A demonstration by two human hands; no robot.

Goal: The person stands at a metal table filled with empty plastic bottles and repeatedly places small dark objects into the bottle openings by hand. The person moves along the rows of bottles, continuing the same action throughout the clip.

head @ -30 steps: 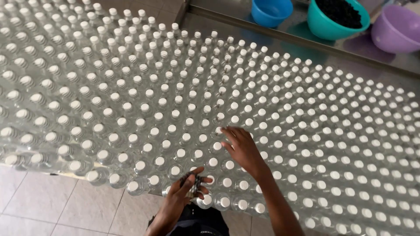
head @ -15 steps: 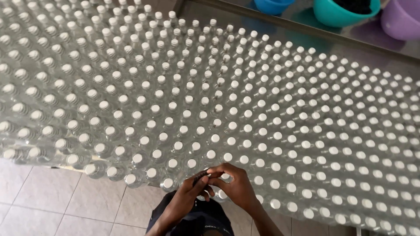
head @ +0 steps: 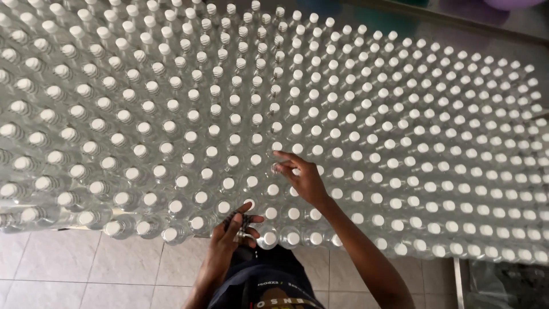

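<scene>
Right hand reaches fingers spread over crowded capped bottles, touching one cap; left hand clutches small dark objects at the table's near edge.

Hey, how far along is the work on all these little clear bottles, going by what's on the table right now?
Nearly every clear bottle across the table already wears a white cap. In hand: the right hand reaches to a bottle a few rows in, while the left hand holds something small and dark at the near edge. What is left cannot be counted; no plainly uncapped bottles stand out.
</scene>
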